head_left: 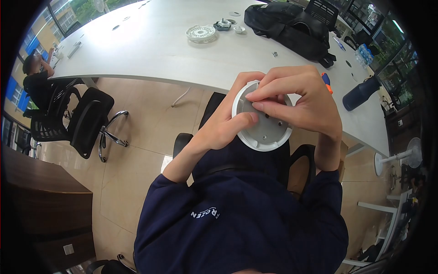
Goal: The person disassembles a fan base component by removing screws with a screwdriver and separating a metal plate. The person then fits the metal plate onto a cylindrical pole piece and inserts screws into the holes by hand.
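A round white plastic housing with a grey inside and small holes in its floor is held over my lap, its open side facing me. My left hand grips its left rim, the thumb pressed on the inner floor and the other fingers behind it. Over its upper right part, my right hand reaches in with thumb and index finger pinched together near the middle. Whatever sits between those fingertips is hidden or too small to make out.
On the white table lie a white slotted disc, a dark grey part, a small white ring, a tiny metal piece, a black backpack, and a dark blue bottle. A person sits at far left.
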{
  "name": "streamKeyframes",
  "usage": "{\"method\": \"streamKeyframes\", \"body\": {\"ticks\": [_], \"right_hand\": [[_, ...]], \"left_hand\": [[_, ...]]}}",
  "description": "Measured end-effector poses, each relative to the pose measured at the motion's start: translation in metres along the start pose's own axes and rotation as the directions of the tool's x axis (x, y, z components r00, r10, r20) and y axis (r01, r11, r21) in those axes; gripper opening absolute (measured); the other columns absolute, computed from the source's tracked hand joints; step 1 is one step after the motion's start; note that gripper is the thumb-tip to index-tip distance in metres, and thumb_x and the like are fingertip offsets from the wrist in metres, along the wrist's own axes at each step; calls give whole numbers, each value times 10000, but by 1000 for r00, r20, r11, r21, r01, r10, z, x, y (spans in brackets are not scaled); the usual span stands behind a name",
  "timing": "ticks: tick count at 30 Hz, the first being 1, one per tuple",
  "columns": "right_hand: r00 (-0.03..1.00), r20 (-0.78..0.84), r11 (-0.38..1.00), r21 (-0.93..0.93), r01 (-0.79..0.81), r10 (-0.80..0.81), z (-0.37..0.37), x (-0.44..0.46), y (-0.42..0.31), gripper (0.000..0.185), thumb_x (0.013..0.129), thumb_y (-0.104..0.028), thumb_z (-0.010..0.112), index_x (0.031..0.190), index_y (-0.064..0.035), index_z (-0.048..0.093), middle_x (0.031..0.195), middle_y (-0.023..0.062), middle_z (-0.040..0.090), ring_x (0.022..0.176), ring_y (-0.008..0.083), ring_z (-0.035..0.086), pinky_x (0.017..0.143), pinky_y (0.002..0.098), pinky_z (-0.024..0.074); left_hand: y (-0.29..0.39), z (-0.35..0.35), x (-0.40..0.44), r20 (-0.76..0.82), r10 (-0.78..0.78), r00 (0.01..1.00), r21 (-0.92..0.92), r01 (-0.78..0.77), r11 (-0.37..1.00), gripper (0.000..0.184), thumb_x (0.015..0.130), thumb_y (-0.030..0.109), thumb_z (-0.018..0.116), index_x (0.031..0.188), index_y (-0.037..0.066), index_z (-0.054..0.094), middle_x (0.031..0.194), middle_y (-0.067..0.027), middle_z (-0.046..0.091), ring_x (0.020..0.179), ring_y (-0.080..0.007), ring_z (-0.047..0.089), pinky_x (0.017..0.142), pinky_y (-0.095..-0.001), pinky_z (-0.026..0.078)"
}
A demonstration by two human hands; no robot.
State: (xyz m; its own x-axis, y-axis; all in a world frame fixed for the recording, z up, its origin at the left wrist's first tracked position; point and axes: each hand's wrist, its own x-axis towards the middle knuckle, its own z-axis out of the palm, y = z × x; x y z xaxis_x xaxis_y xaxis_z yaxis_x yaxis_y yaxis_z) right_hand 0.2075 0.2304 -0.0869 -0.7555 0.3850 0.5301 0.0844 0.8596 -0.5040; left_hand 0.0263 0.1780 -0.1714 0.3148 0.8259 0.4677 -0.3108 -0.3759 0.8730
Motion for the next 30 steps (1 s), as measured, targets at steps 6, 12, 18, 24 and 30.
{"method": "streamKeyframes", "body": {"ticks": [6, 12, 18, 24, 30], "right_hand": [[995, 34, 995, 25, -95, 94, 1, 2, -3, 97, 771, 0, 808, 840, -17, 742, 771, 41, 670, 625, 78, 584, 561, 228, 444], [994, 6, 994, -9, -110, 110, 6, 4, -6, 117, 760, -37, 832, 817, -25, 731, 735, 29, 646, 581, 67, 557, 533, 223, 419], [994, -44, 991, -89, -99, 95, 5, 3, -8, 122, 753, -47, 839, 829, -34, 744, 741, 22, 642, 583, 68, 561, 536, 218, 425], [989, 59, 990, -28, 140, -138, -2, 4, 11, 215, 737, -44, 839, 943, -43, 775, 791, 32, 655, 607, 77, 580, 556, 219, 447], [998, 21, 996, -78, -50, 52, -1, 5, -3, 225, 741, -38, 833, 961, -67, 795, 793, 24, 653, 600, 82, 568, 555, 222, 442]], "left_hand": [[0, -3, -1, 2, -33, 999, 21, 33, 999, 769, 771, 146, 530, 1494, 36, 290, 1255, -166, 582, 1201, -247, 563, 1047, -374, 424], [-1, -5, 0, 4, -38, 999, -2, 38, 999, 771, 770, 146, 534, 1497, 43, 298, 1244, -158, 582, 1188, -232, 563, 1033, -360, 428], [1, -5, -1, 11, -32, 999, 70, 31, 997, 765, 777, 154, 529, 1497, 40, 297, 1270, -158, 567, 1199, -225, 551, 1039, -361, 421], [1, -6, 0, 1, -22, 1000, 42, 22, 999, 766, 774, 164, 529, 1492, 30, 297, 1293, -158, 549, 1232, -231, 529, 1064, -369, 404], [1, -8, -1, 28, -70, 997, 86, 68, 994, 758, 775, 168, 535, 1485, 31, 306, 1315, -158, 535, 1257, -251, 520, 1093, -388, 380]]}}
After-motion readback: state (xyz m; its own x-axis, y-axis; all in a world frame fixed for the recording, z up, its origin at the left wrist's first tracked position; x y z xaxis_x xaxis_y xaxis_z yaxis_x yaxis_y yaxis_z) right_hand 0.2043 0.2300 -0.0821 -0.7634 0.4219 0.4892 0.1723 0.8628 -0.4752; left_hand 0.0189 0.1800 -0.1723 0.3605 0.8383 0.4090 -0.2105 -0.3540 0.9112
